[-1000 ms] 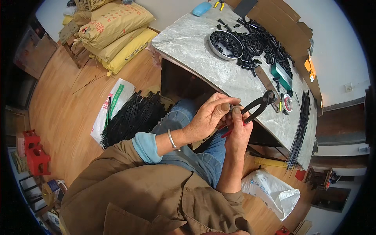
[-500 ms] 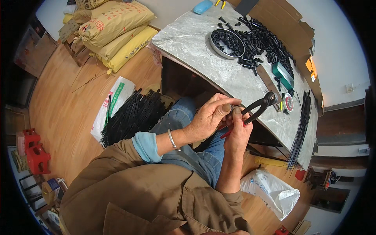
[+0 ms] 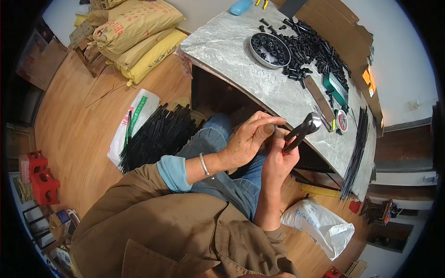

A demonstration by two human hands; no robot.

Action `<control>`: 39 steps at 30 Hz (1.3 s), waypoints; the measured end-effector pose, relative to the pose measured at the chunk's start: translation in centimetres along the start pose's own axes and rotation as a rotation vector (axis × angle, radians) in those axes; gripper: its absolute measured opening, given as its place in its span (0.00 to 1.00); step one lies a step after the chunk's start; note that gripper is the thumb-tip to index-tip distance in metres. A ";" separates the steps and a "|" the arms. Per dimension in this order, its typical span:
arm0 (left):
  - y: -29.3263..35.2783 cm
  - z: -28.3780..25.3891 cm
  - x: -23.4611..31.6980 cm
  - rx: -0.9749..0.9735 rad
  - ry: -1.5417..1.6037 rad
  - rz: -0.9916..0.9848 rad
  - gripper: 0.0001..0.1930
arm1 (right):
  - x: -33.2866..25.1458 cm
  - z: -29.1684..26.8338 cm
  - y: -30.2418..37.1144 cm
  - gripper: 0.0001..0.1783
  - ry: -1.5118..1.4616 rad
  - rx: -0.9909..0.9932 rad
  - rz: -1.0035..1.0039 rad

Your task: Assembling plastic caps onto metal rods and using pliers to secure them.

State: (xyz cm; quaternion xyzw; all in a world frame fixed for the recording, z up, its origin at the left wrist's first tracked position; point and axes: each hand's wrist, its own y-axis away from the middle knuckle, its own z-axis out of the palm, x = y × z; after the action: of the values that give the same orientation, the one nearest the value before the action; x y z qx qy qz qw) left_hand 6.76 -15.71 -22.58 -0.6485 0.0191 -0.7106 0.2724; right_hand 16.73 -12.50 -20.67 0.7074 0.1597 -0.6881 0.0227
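Note:
My right hand point(image 3: 279, 163) is wrapped round a pair of pincers point(image 3: 302, 131) with a dark metal head and red handles. Their jaws point away from me, over the table's near edge. Beside it, almost touching, my left hand point(image 3: 245, 144) has its thumb and fingers drawn together. Whatever lies between those fingertips is too small and hidden to name. On the table point(image 3: 222, 46) a round metal dish point(image 3: 252, 54) holds small black ring-like parts. A large heap of black bolts point(image 3: 320, 46) lies around and behind the dish.
A flat metal bar point(image 3: 319, 98), a green box point(image 3: 334, 88) and a small round tub point(image 3: 341, 121) lie right of the heap. Thin black rods point(image 3: 356, 157) rest along the right edge. More black rods point(image 3: 157, 139) lie on a floor sack, near stacked sacks point(image 3: 139, 32).
My right hand has turned, swinging the pincers' head slightly down and left and showing it at another angle. My left hand has hardly moved.

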 end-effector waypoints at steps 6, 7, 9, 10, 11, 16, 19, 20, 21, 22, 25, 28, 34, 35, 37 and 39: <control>-0.2 -1.5 0.1 -0.015 0.231 -0.237 0.24 | -0.8 0.4 1.9 0.15 0.396 -0.195 -0.243; -0.4 -1.4 -0.2 0.037 0.206 -0.183 0.25 | -1.2 0.4 1.8 0.11 0.366 -0.234 -0.208; -0.5 -1.8 0.3 0.056 0.238 -0.241 0.25 | -2.8 0.1 1.5 0.10 0.265 -0.321 -0.077; -0.7 -2.0 0.8 0.076 0.268 -0.299 0.27 | -3.3 -0.1 1.3 0.09 0.162 -0.406 0.053; -1.0 -2.1 1.6 0.097 0.244 -0.388 0.30 | -3.5 -0.3 0.9 0.08 0.077 -0.451 0.118; -1.2 -2.6 1.8 0.101 0.258 -0.416 0.34 | -5.7 -3.3 -0.2 0.31 -0.127 -0.727 0.407; -1.2 -2.6 1.3 0.072 0.328 -0.478 0.38 | -5.9 -5.3 0.5 0.31 -0.126 -0.793 0.543; -1.2 -2.5 1.3 0.070 0.329 -0.478 0.38 | -5.7 -5.7 0.9 0.31 -0.141 -0.831 0.624; -1.2 -2.2 1.5 0.060 0.311 -0.468 0.38 | -5.6 -6.0 1.0 0.32 -0.159 -0.865 0.706; -1.3 -2.1 1.7 0.049 0.293 -0.458 0.38 | -5.5 -6.1 1.1 0.32 -0.163 -0.860 0.705; -1.2 -2.0 1.6 -0.028 0.289 -0.447 0.39 | -5.4 -6.7 0.9 0.28 -0.378 -0.876 0.901; -1.2 -1.9 1.6 -0.043 0.210 -0.433 0.39 | -6.8 -6.7 0.8 0.32 -0.472 -0.813 1.003; -0.3 -1.3 1.9 -0.114 0.087 -0.392 0.38 | -7.9 -8.4 0.5 0.21 -0.424 -0.890 1.050; -0.1 -1.0 1.7 -0.128 0.086 -0.398 0.38 | -8.4 -8.4 0.7 0.20 -0.335 -0.864 1.105; 0.2 -0.5 0.8 -0.088 0.026 -0.346 0.38 | -9.7 -7.6 0.7 0.13 -0.070 -0.813 1.090; 0.2 -0.4 0.4 -0.087 0.019 -0.354 0.38 | -9.5 -6.9 0.6 0.13 0.211 -0.845 0.955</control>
State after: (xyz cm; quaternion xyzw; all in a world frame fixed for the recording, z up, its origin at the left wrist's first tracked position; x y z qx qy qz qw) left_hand 6.41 -16.20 -22.32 -0.6461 -0.0623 -0.7520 0.1145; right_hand 23.50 -13.15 -11.08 0.6944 0.0857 -0.4070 0.5872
